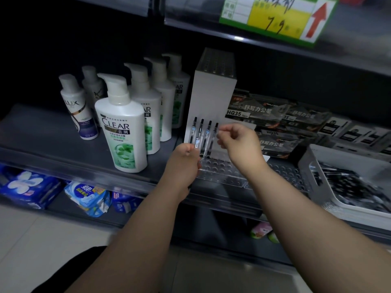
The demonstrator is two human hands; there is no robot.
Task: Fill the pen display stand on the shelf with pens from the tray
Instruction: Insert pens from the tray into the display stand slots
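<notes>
1. Dim shop shelving fills the frame, with the shelf (42,134) bearing shampoo bottles (120,127) at centre left.
2. At centre frame, the thumb and forefinger tips (221,130) of the right hand (239,142) are nearly closed in a pinch on the rightmost pen (215,129), just below its cap; the other fingers are loosely curled.
3. The left hand (186,161) is curled, and the foot of the leftmost pen (194,127) appears to be gripped; blur leaves this uncertain.
4. Four pens are seen upright at the back row of the clear pen display stand (222,170), against its white backboard (211,96).
5. A pen could be tilted and its neighbours knocked if the tip is pressed down off its hole; the holes are hard to see in this light.
6. Both wrists are raised and the forearms are reached forward, converging on the stand.
7. More pens (349,187) are heaped in the tray (306,166) at right, beside the stand.
</notes>
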